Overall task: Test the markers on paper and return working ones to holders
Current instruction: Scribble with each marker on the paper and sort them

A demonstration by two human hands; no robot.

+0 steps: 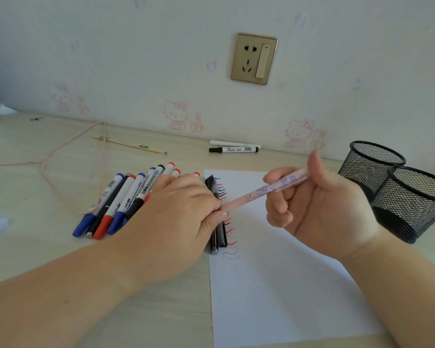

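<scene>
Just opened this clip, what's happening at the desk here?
A person is testing pens on a sheet of paper. Both hands are on a pink patterned pen: the right hand grips its barrel, the left hand pinches its lower end. Red, blue and black squiggles line the paper's left edge. A row of markers lies to the left, and two black mesh holders stand at right.

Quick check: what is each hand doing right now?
Left hand: pinches one end of the pink pen.
Right hand: grips the pink pen's other end.
</scene>
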